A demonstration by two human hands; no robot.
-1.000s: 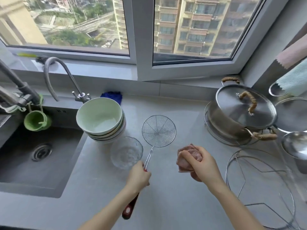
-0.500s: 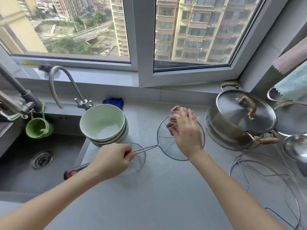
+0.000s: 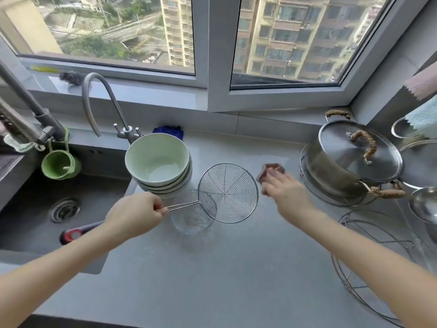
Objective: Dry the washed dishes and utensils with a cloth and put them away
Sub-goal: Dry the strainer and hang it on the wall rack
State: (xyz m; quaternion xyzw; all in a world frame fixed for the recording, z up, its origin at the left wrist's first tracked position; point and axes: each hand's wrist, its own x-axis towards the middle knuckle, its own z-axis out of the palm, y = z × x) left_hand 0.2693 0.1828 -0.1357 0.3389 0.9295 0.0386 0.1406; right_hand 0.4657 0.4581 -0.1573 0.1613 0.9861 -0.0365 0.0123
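My left hand grips the wire stem of a round mesh skimmer, holding it level above the counter; its red-and-black handle end sticks out over the sink. My right hand, blurred, lies just right of the skimmer's rim with a pinkish-brown cloth under its fingers. A clear glass bowl sits on the counter partly beneath the skimmer. A stack of pale green bowls stands behind it.
The sink lies at the left with a curved faucet and a green cup hanging from a rail. A lidded steel pot and other steel pans are at the right, a wire rack nearer me.
The skimmer swung from pointing away from me to lying sideways, its handle now over the sink. My right hand wiped the mesh with the cloth, then moved off to the right of it.
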